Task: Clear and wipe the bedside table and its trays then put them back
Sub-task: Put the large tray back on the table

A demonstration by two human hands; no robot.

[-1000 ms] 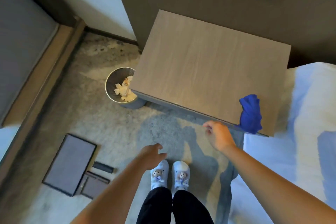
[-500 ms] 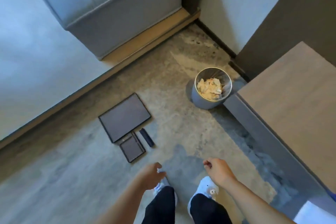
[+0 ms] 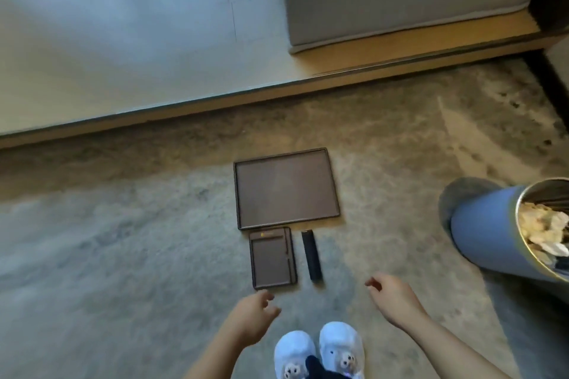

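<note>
The view has swung from the wiped tabletop to the floor, where the large tray point(image 3: 286, 188), small tray point(image 3: 273, 258) and remote point(image 3: 311, 255) lie. Both hands, left hand point(image 3: 252, 315) and right hand point(image 3: 392, 298), hang empty with fingers loosely apart; fetching them back seems next.

Nothing I can read from up here. The small brown rectangular tray point(image 3: 273, 258) on the carpet carries a tiny yellowish mark in the strip along its far edge, the edge next to the large brown rectangular tray point(image 3: 286, 188), but it is too small and blurred for me to make out as a word or logo. No other lettering, numbers or labels show anywhere.
</note>
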